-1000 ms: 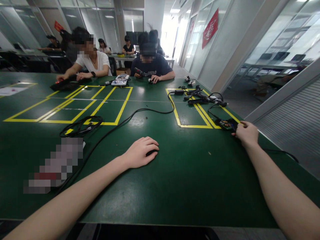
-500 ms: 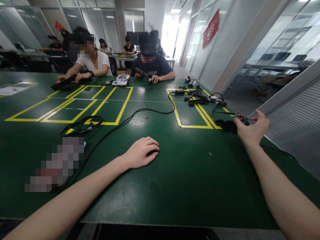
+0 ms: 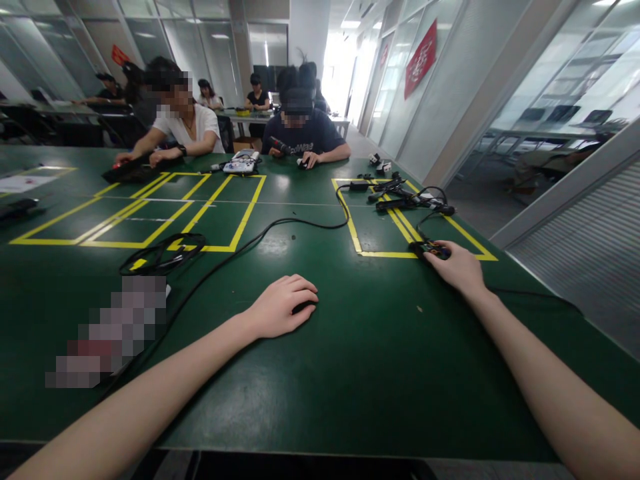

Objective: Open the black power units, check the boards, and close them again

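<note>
My left hand [image 3: 284, 305] rests palm down on the green table [image 3: 320, 387]. Its fingers lie loosely bent, with a dark gap showing between the thumb and the forefinger; I see nothing held there. Farther right, my right hand [image 3: 459, 268] is closed around a small dark piece with coloured bits, perhaps a circuit board [image 3: 440, 251], low over the table. A black part [image 3: 419, 249] sticks out left of the fingers beside the yellow tape. From the piece, a thin black cable [image 3: 425, 223] runs up toward the tangled cables [image 3: 395, 197].
A long black cable [image 3: 270, 227] crosses the table past a coil [image 3: 165, 253] and a blurred-out object [image 3: 115, 327]. Yellow tape [image 3: 250, 213] marks rectangles. Across the table sit two people; a white device [image 3: 243, 161] lies between them. A dark object [image 3: 17, 210] is at the left.
My right hand has moved left and inward with the small piece, from the table's right edge to the yellow tape. My left hand stays put. A dark object has appeared at the far left.
</note>
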Tool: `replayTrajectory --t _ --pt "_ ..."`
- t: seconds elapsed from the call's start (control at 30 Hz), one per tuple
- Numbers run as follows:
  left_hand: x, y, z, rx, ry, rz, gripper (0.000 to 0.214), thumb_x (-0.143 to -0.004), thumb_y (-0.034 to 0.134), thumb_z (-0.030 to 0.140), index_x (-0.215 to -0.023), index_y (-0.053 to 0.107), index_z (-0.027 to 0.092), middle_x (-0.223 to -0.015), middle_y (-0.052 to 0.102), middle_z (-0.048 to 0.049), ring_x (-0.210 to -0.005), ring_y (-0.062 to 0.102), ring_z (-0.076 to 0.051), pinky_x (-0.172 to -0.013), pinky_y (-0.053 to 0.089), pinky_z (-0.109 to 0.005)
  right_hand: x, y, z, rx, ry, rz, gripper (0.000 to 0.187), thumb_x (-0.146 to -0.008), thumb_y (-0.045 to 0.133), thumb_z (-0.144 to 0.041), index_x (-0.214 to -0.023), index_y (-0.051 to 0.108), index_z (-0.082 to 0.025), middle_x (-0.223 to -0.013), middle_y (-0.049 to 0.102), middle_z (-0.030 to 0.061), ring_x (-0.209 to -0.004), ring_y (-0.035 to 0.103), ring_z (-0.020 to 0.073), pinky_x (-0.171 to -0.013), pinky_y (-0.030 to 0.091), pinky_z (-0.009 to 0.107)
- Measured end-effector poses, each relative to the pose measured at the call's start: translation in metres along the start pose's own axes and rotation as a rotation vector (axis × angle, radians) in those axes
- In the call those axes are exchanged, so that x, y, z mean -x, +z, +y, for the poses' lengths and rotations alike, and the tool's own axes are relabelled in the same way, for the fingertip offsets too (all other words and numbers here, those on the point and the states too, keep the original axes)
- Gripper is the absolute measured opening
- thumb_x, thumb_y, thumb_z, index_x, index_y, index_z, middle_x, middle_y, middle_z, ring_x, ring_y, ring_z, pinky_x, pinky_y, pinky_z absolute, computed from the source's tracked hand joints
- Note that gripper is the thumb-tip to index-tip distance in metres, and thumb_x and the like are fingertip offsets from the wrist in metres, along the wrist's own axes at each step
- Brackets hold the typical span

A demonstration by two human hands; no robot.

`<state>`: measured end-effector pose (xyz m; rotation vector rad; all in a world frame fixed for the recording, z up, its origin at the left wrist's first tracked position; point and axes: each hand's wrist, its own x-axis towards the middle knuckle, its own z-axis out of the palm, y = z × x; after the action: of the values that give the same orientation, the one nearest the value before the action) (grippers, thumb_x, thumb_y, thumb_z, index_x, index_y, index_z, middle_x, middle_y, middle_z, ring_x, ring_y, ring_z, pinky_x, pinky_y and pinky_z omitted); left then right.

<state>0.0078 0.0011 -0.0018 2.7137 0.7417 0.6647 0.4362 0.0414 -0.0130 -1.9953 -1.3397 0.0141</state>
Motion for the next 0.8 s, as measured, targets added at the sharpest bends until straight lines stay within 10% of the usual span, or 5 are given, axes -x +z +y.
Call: replayTrajectory --t 0.2,0.33,0.43,0.8 --pt "0.002 -0.003 0.003 -0.010 0.017 0.076 0.046 -0.095 0.066 0.040 -0.138 0.060 0.024 -0.143 0.062 -0.0146 -0.130 0.059 -0.031 -0.107 0.051 -0.049 0.092 0.032 -0.097 -0.273 -0.606 -0.400 0.037 -0.085 0.070 -0.031 -0.121 0.070 -0.023 -0.117 0.075 0.0093 -0.105 0.073 0.0283 -0.092 0.059 0.043" --pt "0.002 -0.003 0.006 0.014 0.044 0.087 0.038 -0.092 0.068 0.042 -0.124 0.066 0.021 -0.112 0.073 -0.0114 -0.104 0.068 -0.026 -0.094 0.055 -0.042 0.135 0.031 -0.133 -0.478 -0.942 -0.703 0.037 -0.090 0.069 -0.026 -0.127 0.067 -0.025 -0.117 0.073 0.0077 -0.104 0.073 0.0238 -0.089 0.060 0.035" --pt "0.002 -0.001 0.006 0.015 0.016 0.064 0.036 -0.093 0.067 0.042 -0.122 0.066 0.020 -0.100 0.074 -0.0088 -0.093 0.068 -0.024 -0.086 0.055 -0.037 0.137 0.028 -0.133 -0.497 -0.953 -0.692 0.037 -0.090 0.070 -0.026 -0.127 0.067 -0.024 -0.113 0.074 0.0083 -0.100 0.073 0.0233 -0.086 0.060 0.034" --pt "0.003 0.007 -0.001 -0.020 -0.093 -0.015 0.087 -0.087 0.073 0.059 -0.158 0.037 0.023 -0.156 0.054 -0.0149 -0.148 0.047 -0.033 -0.121 0.041 -0.053 0.127 0.032 -0.126 -0.537 -0.782 -0.505 0.026 -0.094 0.066 -0.027 -0.119 0.071 -0.024 -0.113 0.075 0.0082 -0.096 0.074 0.0233 -0.086 0.062 0.037"
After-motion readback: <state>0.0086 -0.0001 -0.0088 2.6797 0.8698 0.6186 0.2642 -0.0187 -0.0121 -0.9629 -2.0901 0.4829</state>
